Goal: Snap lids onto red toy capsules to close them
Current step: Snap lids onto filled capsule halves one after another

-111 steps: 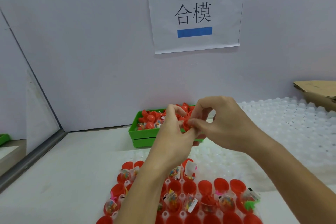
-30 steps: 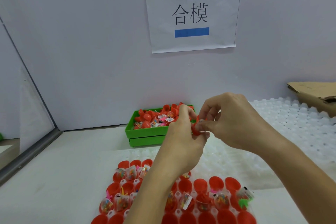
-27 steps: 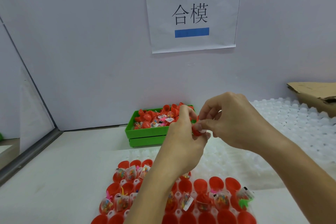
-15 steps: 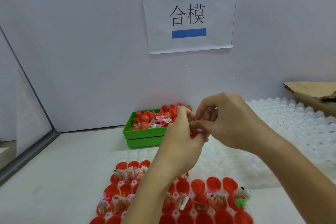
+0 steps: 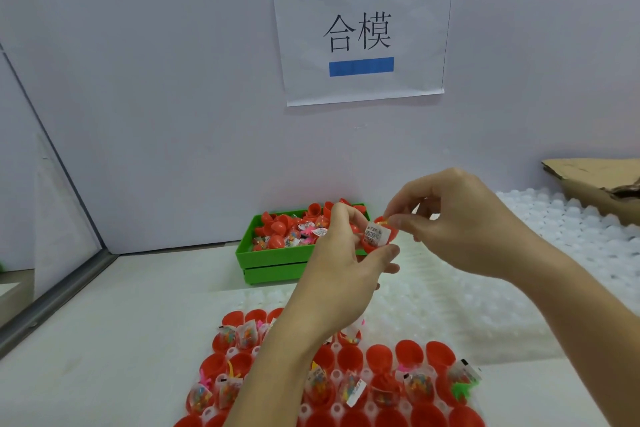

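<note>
Head view: left hand [image 5: 341, 263] half-hides the red capsule [image 5: 378, 235].

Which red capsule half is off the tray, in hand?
The red capsule half gripped by the left hand, a packet poking out, the right hand pinching its top. The others sit in the white tray or green bin.

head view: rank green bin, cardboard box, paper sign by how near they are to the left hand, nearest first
1. green bin, just behind the left hand
2. cardboard box, far right, by the wall
3. paper sign, high on the wall
</note>
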The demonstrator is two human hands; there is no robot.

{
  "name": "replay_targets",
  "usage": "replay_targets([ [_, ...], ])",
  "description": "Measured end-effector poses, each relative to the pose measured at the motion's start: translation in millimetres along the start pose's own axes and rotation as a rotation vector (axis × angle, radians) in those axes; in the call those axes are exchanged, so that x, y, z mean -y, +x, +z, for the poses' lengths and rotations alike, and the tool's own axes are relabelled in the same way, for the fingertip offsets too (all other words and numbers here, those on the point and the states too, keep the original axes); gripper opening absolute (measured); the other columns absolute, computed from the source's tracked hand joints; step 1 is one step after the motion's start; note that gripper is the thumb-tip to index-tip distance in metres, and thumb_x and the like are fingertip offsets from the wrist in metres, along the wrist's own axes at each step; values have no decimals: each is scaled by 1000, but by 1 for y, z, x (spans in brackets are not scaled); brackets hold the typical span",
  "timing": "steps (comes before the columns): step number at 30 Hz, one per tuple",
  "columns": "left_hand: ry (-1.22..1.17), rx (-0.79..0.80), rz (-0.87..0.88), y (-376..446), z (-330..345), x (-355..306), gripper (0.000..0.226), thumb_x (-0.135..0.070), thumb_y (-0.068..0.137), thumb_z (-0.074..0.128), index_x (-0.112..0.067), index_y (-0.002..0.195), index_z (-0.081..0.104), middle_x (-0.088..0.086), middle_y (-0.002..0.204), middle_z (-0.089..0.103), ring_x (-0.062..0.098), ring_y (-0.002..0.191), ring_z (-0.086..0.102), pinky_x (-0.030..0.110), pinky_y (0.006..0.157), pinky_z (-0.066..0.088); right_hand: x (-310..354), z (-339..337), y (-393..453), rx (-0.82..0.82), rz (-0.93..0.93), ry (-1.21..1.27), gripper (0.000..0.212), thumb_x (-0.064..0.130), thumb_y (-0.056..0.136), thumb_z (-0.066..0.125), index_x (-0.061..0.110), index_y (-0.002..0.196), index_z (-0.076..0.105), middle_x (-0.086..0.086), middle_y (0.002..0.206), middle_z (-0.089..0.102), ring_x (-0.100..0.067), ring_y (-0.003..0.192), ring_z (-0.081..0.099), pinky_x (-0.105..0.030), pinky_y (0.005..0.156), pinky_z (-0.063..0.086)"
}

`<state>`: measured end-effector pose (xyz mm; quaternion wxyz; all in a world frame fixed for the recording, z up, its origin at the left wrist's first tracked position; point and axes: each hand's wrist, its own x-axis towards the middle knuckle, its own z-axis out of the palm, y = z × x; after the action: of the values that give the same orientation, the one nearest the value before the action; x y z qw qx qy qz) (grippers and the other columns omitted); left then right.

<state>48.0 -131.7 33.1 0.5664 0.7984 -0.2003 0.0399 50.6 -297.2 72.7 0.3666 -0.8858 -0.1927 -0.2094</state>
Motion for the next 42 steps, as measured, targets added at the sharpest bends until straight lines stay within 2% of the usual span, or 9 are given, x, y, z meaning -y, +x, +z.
replay_targets([
  [7,23,30,10,0,0,0,26,-23,96,63,-24,102,38,-1,97,69,4,78,73,22,59,55,-1,-5,-2,15,-109,-125,24,8,87,68,28,73,70,6,63,64,-16,63,61,-23,56,48],
  [13,51,64,9,-1,2,1,21,-23,97,61,-23,97,40,1,96,69,6,77,74,17,56,48,0,-2,-3,57,-163,-128,27,5,86,68,28,73,69,12,65,64,-9,66,61,-11,55,43],
  [18,-20,57,-3,0,2,-1,20,-22,100,57,-19,94,38,16,96,68,18,71,74,15,51,47,-4,-6,-3,61,-139,-79,24,10,86,70,30,75,72,17,67,67,-3,73,63,-7,62,43],
  [22,27,65,-17,0,1,-1,19,-25,100,55,-22,95,38,11,96,68,15,72,75,20,55,48,-3,-11,-4,61,-130,16,8,28,87,67,31,83,73,17,74,68,-3,78,64,-8,64,45],
  [25,95,63,-10,-1,1,-1,16,-25,101,55,-22,97,39,4,98,67,10,71,74,25,58,48,4,-8,-4,92,-146,45,15,47,76,69,35,84,72,17,77,68,-3,78,64,-8,62,45],
  [28,129,61,14,-2,2,-1,12,-23,100,53,-25,98,41,-1,97,67,7,72,74,21,52,50,7,3,-4,114,-145,29,5,34,80,77,30,79,74,11,71,70,-4,70,66,-11,58,45],
  [32,69,10,26,-3,5,-4,17,-27,99,58,-26,102,40,-3,93,70,7,71,74,20,54,51,4,7,-1,11,-79,51,15,12,83,76,22,72,74,12,66,72,1,63,67,-8,57,47],
  [36,-56,-61,80,-2,8,-6,17,-21,98,60,-21,100,43,-1,85,74,9,71,74,20,58,55,8,9,0,-57,-24,108,16,15,81,78,22,67,72,11,65,72,-1,63,67,-13,57,50],
  [42,-81,-110,97,-3,10,-5,12,-17,98,61,-19,101,50,-6,85,74,9,76,74,32,71,62,10,10,0,-99,46,178,14,22,75,84,25,66,74,10,63,72,-2,60,68,-12,56,51],
])
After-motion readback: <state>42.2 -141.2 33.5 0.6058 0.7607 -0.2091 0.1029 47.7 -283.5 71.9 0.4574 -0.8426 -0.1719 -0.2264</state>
